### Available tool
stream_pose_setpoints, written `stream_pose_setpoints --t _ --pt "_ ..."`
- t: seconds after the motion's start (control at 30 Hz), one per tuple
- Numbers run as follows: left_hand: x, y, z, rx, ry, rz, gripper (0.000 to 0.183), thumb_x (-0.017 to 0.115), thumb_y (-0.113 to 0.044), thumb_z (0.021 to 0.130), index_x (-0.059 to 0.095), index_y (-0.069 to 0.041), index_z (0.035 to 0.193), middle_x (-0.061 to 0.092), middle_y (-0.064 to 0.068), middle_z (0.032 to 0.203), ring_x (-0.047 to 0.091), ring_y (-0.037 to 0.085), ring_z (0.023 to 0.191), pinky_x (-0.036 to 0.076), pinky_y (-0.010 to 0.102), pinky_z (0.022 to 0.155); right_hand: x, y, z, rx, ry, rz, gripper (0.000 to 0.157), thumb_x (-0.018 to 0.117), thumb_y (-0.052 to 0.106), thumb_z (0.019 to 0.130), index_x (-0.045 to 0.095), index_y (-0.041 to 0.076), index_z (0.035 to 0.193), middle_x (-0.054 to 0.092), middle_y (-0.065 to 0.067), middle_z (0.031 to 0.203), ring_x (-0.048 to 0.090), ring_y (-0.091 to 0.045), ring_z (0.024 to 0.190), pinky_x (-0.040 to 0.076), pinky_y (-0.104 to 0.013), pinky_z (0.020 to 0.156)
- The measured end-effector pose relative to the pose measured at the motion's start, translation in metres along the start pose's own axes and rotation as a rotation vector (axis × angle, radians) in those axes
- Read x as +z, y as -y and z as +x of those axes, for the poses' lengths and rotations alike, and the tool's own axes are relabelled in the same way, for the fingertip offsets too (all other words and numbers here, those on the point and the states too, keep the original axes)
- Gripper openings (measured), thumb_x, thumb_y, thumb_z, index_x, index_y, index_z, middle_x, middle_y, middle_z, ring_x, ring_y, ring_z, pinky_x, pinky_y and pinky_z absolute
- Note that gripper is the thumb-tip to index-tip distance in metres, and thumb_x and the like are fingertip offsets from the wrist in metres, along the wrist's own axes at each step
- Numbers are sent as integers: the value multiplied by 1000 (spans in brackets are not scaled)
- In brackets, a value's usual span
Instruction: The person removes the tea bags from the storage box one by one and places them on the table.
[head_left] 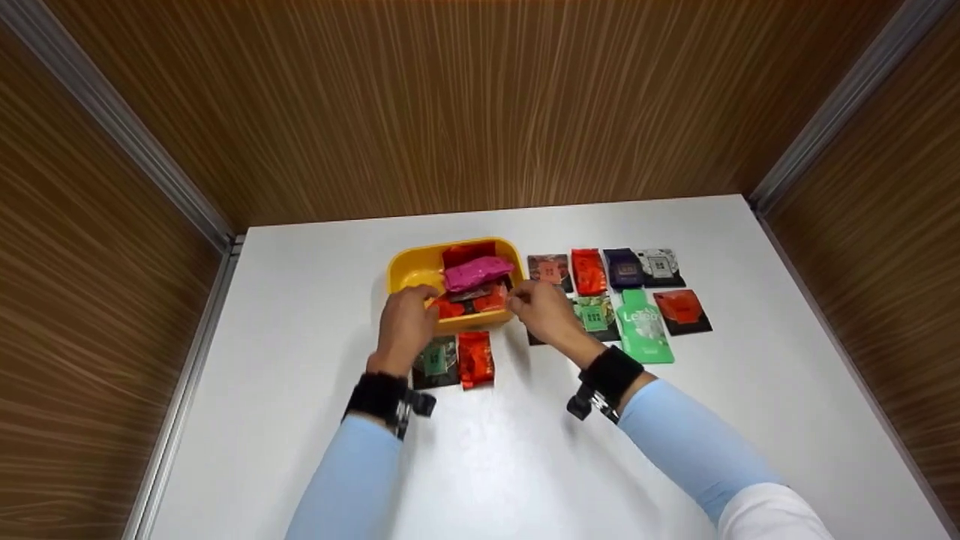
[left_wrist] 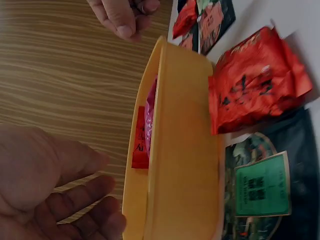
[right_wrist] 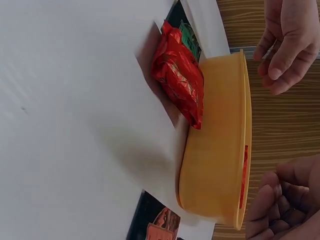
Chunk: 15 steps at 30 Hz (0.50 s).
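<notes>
- Yellow basket [head_left: 414,271] is set toward the back of the white counter [head_left: 480,465], long axis side to side; it's flanked by both hands, w/ L hand [head_left: 405,322] at its L front corner & R hand [head_left: 551,311] at its R front corner.
- Pink pkt [head_left: 477,274] is laid inside, R of ctr, long axis roughly parallel w/ basket's. From L fingers it's found to the R & slightly back; from R fingers, to the L & slightly back. Neither hand can be called clearly nearer.
- L fingers: thumb & fingers are parted, nothing seen gripped; contact w/ rim can't be told.
- R fingers: loosely curled, thumb-to-finger gap narrow; nothing held can be made out.
- Behind pink pkt, back red pkt [head_left: 469,250] is partly covered; front red pkt [head_left: 491,298] is seen near basket's front wall.
- In front of basket, foil red pkt [head_left: 475,358] is placed beside green-label pkt [head_left: 435,361]; both are nearer L hand.
- R of basket, green pouch [head_left: 645,337] is laid long axis front to back, nearer R hand.
</notes>
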<state>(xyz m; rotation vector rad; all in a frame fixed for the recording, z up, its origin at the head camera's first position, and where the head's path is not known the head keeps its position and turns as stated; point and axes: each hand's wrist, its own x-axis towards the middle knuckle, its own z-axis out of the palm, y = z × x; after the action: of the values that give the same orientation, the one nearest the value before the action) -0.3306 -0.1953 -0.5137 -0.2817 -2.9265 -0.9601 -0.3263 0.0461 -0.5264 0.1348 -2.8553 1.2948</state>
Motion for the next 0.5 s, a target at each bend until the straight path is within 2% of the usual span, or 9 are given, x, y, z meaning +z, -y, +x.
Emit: stream_pose_setpoints --t 0.1,0.17,0.23,0.3,0.37,0.43,0.5 --pt "1 2 26 -62 111 58 32 63 -3 99 74 -3 129 75 16 127 68 34 121 56 45 102 6 10 12 -32 31 -11 17 68 15 101 79 4 108 78 -10 100 70 -25 88 58 -40 78" --pt "4 3 38 -115 190 94 31 62 -3 98 74 -3 127 75 15 126 69 33 117 57 42 98 12 15 19 -48 52 -31 17 67 14 101 79 4 108 78 -11 100 69 -25 88 57 -39 78" --pt "10 5 47 -157 257 136 23 63 -3 96 77 -3 115 76 14 114 69 30 103 56 38 85 19 19 24 -52 69 -61 16 68 14 101 79 4 107 77 -10 99 68 -25 87 56 -38 77" --pt "16 6 54 -191 312 170 11 64 -2 94 75 -3 96 71 12 95 62 27 85 48 35 70 25 21 28 -50 75 -102 15 69 14 101 79 5 106 77 -9 98 67 -25 85 55 -38 76" --pt "22 7 59 -216 351 201 13 63 -2 93 68 -6 81 61 9 84 52 26 75 39 36 62 30 21 30 -38 74 -132 13 70 13 101 79 4 106 77 -9 97 67 -25 82 55 -39 73" --pt "26 7 62 -238 368 214 15 63 -2 92 65 -8 78 60 9 84 49 25 73 37 36 61 33 20 31 -33 64 -148 13 70 12 100 79 4 105 78 -9 96 66 -24 80 54 -38 72" --pt "28 6 64 -254 357 225 11 65 -5 92 69 -8 82 67 10 91 53 25 76 41 36 63 35 19 32 -33 47 -147 12 70 12 100 79 5 104 78 -8 95 67 -24 79 54 -38 71"
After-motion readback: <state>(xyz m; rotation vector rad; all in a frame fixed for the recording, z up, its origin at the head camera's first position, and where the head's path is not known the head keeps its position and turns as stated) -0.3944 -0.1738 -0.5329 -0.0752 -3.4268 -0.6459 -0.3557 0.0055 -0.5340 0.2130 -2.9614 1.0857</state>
